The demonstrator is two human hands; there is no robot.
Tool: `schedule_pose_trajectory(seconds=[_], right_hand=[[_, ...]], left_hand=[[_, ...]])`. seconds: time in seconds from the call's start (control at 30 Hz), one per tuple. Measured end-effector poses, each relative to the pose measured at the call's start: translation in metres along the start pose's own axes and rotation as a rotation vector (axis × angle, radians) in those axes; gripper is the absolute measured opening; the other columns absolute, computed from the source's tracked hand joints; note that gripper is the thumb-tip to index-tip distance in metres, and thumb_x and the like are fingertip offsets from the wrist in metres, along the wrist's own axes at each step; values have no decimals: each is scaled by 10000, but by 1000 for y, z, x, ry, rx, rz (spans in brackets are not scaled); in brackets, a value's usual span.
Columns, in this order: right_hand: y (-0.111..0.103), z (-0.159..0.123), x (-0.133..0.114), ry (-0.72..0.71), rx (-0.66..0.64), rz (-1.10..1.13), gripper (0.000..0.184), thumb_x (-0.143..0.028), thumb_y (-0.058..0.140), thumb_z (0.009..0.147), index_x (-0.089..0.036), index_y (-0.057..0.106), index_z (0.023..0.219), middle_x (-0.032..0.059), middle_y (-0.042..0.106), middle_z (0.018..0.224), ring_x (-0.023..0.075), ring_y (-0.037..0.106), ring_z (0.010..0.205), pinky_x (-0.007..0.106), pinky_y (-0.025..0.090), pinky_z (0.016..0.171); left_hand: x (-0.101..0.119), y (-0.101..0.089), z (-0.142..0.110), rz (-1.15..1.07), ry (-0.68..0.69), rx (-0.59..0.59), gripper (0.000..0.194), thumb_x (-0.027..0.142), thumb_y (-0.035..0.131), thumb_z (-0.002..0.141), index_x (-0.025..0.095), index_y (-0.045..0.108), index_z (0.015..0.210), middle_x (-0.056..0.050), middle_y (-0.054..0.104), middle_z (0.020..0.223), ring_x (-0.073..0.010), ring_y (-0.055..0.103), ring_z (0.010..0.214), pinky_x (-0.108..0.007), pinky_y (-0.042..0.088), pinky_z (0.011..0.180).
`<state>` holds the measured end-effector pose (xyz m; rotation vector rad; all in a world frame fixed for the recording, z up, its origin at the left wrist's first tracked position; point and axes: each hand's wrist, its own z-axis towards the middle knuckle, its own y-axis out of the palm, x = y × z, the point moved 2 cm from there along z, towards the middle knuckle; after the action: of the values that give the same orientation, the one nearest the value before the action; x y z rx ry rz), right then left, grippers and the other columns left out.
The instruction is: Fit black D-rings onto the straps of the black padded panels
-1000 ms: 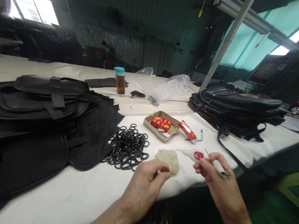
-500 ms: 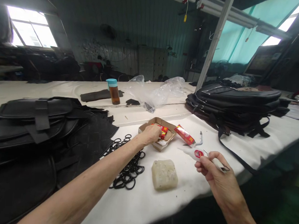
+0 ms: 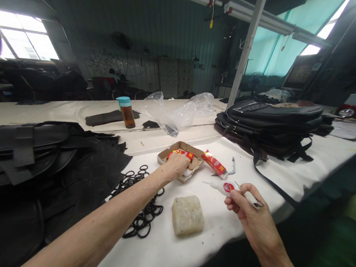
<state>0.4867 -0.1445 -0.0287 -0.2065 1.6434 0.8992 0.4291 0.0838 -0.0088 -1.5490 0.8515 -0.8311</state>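
Two things going on over the white table [image 3: 106,259], using the pale block [image 3: 188,215] as the clock centre. Left hand [image 3: 178,166] is down in the cardboard box [image 3: 197,166] near 12 o'clock, right over a red packet [image 3: 181,154]; its fingertips are hidden, so can't tell if they're apart or pinching anything. Right hand [image 3: 248,207], around 3 o'clock, has thumb and fingers clamped on the white bottle [image 3: 223,187], nozzle pointing toward 9, with a pale-handled tool [image 3: 251,199] tucked in the same hand. Red carton [image 3: 214,164] lies at 1 o'clock, bent metal piece [image 3: 233,166] just beside it. Black rings [image 3: 143,213] are heaped at 9, the black bags [image 3: 271,120] stacked out toward 2, and the drink bottle [image 3: 127,113] stands around 11.
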Motion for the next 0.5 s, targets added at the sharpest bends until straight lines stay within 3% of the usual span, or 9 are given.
schedule_pose_trajectory(seconds=[0.5], right_hand=[[-2,0,2,2,-18,-19,298,-286,770,684,-212,484,723,-42,583,604,114,583,626,191,462,581]], left_hand=[[-8,4,3,-118,20,1,319,319,530,865,168,537,1146,-89,563,1155,-204,578,967,-414,497,809]])
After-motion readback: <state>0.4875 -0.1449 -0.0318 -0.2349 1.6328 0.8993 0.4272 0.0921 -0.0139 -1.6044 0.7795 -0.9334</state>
